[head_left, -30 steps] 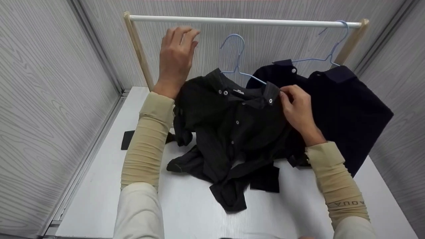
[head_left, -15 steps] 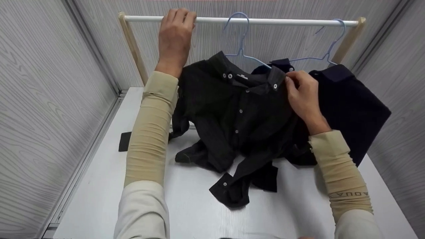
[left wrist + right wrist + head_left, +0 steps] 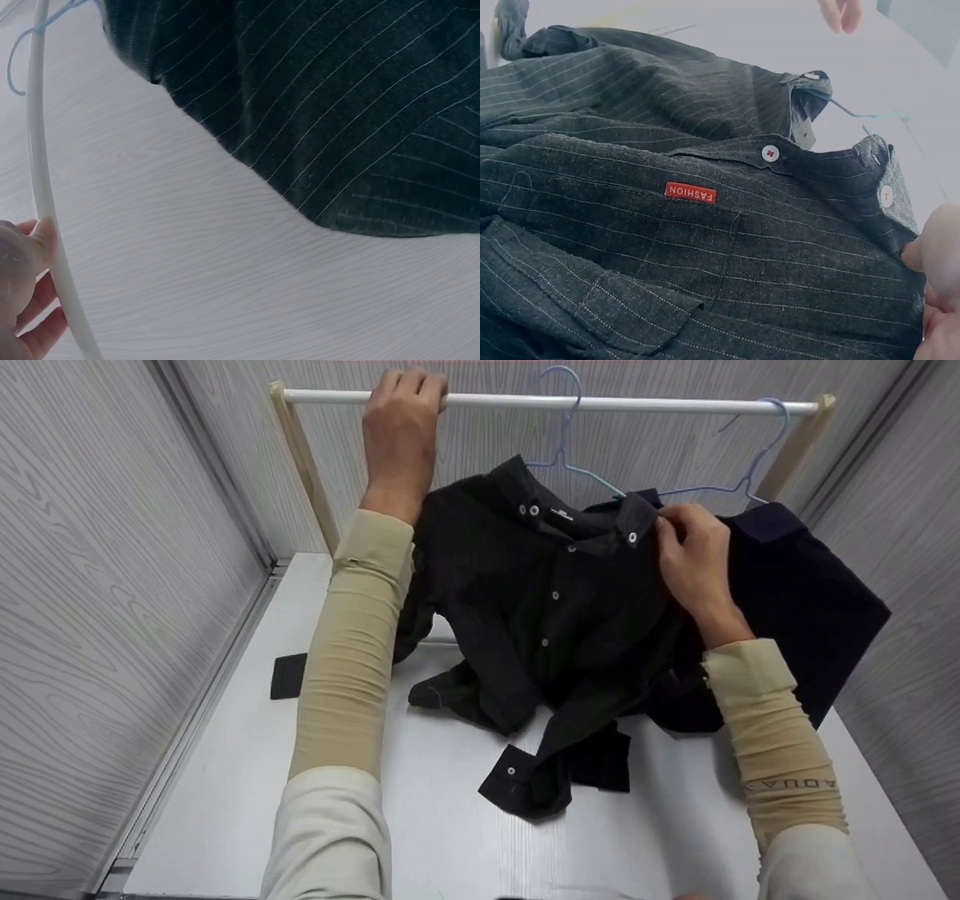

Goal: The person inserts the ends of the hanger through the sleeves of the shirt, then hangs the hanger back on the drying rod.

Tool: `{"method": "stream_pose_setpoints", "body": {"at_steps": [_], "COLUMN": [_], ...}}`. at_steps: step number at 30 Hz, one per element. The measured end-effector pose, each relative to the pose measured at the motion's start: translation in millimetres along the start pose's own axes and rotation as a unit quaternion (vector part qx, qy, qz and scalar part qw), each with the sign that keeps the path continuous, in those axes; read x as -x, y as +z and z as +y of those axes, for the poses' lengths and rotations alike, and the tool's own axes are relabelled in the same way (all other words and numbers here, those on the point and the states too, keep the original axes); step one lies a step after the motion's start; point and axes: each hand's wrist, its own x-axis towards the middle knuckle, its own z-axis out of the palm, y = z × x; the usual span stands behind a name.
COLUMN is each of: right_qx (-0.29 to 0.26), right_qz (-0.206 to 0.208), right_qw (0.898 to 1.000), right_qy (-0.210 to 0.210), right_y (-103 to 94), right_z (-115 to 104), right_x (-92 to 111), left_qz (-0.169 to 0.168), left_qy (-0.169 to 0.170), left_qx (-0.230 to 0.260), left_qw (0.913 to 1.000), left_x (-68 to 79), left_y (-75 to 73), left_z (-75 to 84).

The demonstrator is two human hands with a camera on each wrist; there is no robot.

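A black pinstriped button-up shirt (image 3: 510, 577) hangs on a blue wire hanger (image 3: 562, 454), its sleeves trailing on the white table. The hanger's hook rises above the white rail (image 3: 637, 405) and crosses it. In the head view my right hand (image 3: 697, 555) pinches the shirt at the shoulder beside the collar; in the right wrist view the thumb (image 3: 937, 240) lies on that striped cloth, near a small red label (image 3: 691, 193). To the left, my left hand (image 3: 403, 435) grips the rail. Its thumb and fingers (image 3: 46, 238) wrap the rail in the left wrist view.
Behind the shirt at right, a dark navy collared garment (image 3: 810, 607) hangs from another blue hanger (image 3: 750, 484). Wooden posts (image 3: 304, 465) hold up the rail. A small black piece (image 3: 288, 676) lies on the white table (image 3: 225, 780). Grey wood-grain walls enclose the sides.
My left hand has risen from in front of the rail and taken hold of it. The right hand has lifted the shirt up and right, bringing the hanger's hook from below the rail to above it.
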Motion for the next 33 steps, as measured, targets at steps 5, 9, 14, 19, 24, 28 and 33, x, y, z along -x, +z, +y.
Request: {"method": "stream_pose_setpoints", "body": {"at_steps": [5, 9, 14, 19, 24, 28, 33], "right_qx": [0.004, 0.002, -0.008, -0.033, -0.039, -0.038, -0.041], "right_qz": [-0.005, -0.012, -0.025, -0.024, -0.021, -0.022, -0.036], "right_qw": [1.0, 1.0, 0.999, 0.998, 0.998, 0.998, 0.997], "right_qy": [0.011, 0.02, 0.032, 0.04, 0.041, 0.043, 0.049], "right_y": [2.4, 3.2, 2.4, 0.7, -1.9, -7.0, -17.1], "right_z": [11, 16, 19, 23, 27, 30, 32], "right_x": [9, 14, 19, 28, 41, 53, 68], "left_qz": [0.011, 0.02, 0.026, 0.029, 0.004, -0.02, -0.033], "left_qy": [-0.004, -0.008, -0.012, 0.001, 0.023, 0.035, 0.056], "left_qx": [0.007, 0.017, 0.034, 0.04, 0.022, 0.021, 0.02], "left_qw": [0.9999, 0.9996, 0.999, 0.9988, 0.9995, 0.999, 0.9977], "left_x": [-0.1, 0.9, 4.4, 7.6, 14.6, 23.8, 43.1], "left_y": [3.0, 5.6, 8.3, 9.2, 8.0, 7.0, 7.6], "left_z": [3.8, 5.1, 4.3, 1.5, -4.0, -8.7, -16.7]}}
